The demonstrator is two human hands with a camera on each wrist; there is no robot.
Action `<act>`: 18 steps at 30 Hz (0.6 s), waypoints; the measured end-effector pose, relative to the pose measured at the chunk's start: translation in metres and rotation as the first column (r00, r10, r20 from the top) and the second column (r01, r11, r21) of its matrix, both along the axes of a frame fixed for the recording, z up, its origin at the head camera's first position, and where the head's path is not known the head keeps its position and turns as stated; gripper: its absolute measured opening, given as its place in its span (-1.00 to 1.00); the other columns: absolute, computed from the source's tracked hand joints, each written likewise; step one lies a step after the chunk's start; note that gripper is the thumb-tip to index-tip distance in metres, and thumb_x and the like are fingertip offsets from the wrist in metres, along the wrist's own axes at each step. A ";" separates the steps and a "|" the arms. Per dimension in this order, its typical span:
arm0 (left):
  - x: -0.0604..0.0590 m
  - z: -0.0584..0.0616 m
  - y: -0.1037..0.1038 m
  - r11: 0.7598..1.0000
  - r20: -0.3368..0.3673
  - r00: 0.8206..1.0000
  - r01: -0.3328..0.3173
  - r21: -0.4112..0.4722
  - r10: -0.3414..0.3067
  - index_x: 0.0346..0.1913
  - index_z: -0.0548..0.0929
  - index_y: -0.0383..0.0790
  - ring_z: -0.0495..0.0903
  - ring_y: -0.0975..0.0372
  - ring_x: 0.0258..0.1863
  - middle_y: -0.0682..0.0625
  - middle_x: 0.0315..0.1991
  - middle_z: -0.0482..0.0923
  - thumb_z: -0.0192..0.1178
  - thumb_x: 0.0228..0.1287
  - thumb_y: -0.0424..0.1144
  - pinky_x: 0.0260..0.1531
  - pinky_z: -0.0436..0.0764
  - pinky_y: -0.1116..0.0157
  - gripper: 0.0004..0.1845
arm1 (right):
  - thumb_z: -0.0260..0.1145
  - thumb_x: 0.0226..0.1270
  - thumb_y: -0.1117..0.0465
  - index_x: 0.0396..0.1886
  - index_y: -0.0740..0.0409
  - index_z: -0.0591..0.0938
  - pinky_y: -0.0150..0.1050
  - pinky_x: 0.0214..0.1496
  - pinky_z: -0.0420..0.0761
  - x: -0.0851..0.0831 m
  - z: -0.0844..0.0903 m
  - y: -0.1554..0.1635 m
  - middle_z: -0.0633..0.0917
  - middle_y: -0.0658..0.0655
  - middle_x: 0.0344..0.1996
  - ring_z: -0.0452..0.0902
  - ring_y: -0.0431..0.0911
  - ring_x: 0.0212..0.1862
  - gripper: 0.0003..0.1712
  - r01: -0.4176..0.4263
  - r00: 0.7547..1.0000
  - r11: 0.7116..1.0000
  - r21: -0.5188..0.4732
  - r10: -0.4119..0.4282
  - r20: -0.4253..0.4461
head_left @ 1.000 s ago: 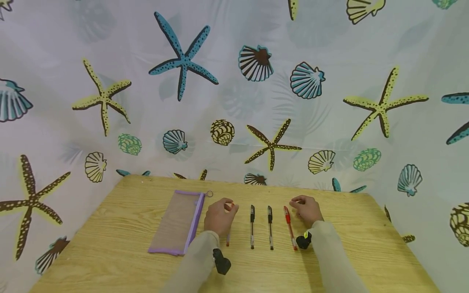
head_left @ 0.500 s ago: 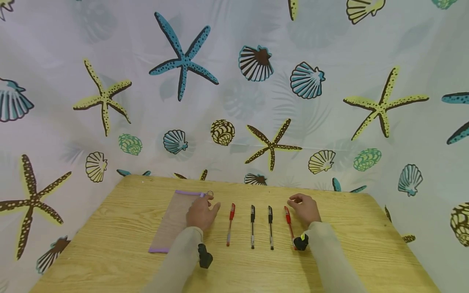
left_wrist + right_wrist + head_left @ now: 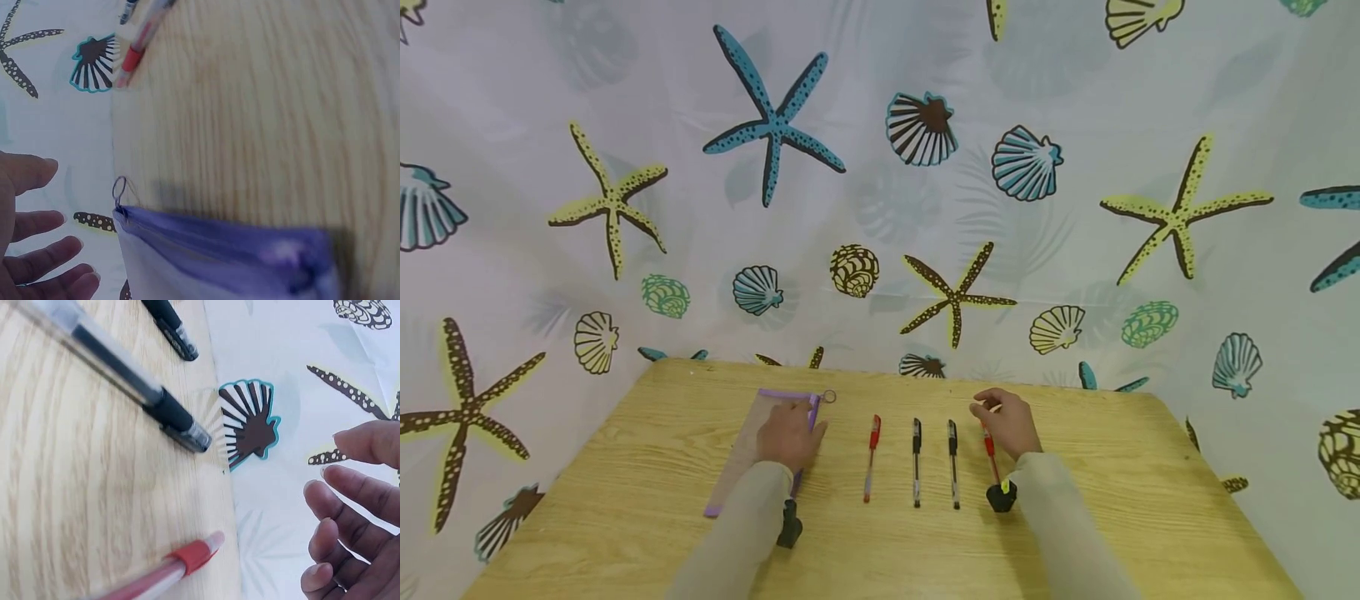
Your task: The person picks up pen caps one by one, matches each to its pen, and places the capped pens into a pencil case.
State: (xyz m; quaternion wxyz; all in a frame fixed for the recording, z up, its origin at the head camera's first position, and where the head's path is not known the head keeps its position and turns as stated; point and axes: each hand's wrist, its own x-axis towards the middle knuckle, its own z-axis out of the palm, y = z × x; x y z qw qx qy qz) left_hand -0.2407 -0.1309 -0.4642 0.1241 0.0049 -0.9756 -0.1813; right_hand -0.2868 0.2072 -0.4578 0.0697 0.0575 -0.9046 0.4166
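Fingers of the left hand (image 3: 788,440) lie loosely spread, palm down, on the pouch (image 3: 752,450), gripping nothing that the head view shows; those of the right hand (image 3: 1009,425) are gently curled above the top end of a red pen (image 3: 992,454), and whether they touch it cannot be told from here. In that head view the pouch — clear, with a purple edge and a small ring (image 3: 829,397) at its far corner — lies on the left part of the wooden table (image 3: 1150,500), its long side running away from the person. To its right four pens lie side by side, a little apart: a second red pen (image 3: 871,458), a black pen (image 3: 916,462), another black pen (image 3: 952,465), then the red one under the right hand. Behind the table hangs a curtain (image 3: 880,167) printed with starfish and shells. The left wrist view shows the left fingers (image 3: 37,250) straight and slightly parted, held off the pouch's purple zip edge (image 3: 219,247) with the ring (image 3: 119,187) just beside them; the red pen's tip (image 3: 134,53) lies blurred at the table's far edge. The right wrist view shows the right fingers (image 3: 350,519) relaxed and a little apart, holding nothing, near the capped end of the red pen (image 3: 181,562) but clear of it; the two black pens (image 3: 125,387) lie beyond.
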 end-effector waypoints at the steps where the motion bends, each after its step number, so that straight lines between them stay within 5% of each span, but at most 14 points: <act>1: 0.000 0.000 -0.002 1.000 0.014 1.000 0.003 -0.007 -0.003 0.13 0.58 -0.32 0.51 -0.11 0.04 -0.26 0.03 0.53 0.20 0.31 -0.01 -0.14 0.58 -0.06 -0.51 | 0.23 0.38 0.15 0.02 0.27 0.62 -0.17 -0.30 0.54 0.000 0.001 -0.002 0.61 0.18 -0.23 0.52 0.01 -0.25 -0.66 -0.007 1.000 1.000 -0.003 0.007 0.000; 7: 0.001 -0.005 -0.013 0.996 0.041 0.999 0.028 -0.080 -0.024 0.13 0.55 -0.40 0.51 -0.10 -0.02 -0.28 0.00 0.51 0.17 0.33 0.00 -0.17 0.58 -0.03 -0.46 | 0.25 0.37 0.16 0.03 0.26 0.62 -0.17 -0.31 0.53 0.002 0.004 -0.018 0.61 0.14 -0.25 0.51 -0.01 -0.26 -0.66 -0.038 0.999 0.999 0.004 0.038 -0.007; 18: 0.007 -0.013 -0.017 0.990 -0.012 1.000 0.020 -0.140 -0.022 -0.19 0.61 -0.38 0.53 -0.02 -0.31 -0.19 -0.32 0.49 0.24 0.27 0.02 -0.42 0.58 0.02 -0.57 | 0.28 0.34 0.18 0.00 0.21 0.63 -0.21 -0.41 0.48 0.010 -0.001 -0.050 0.59 0.11 -0.31 0.46 -0.08 -0.37 -0.71 -0.085 0.996 0.996 -0.026 0.084 -0.019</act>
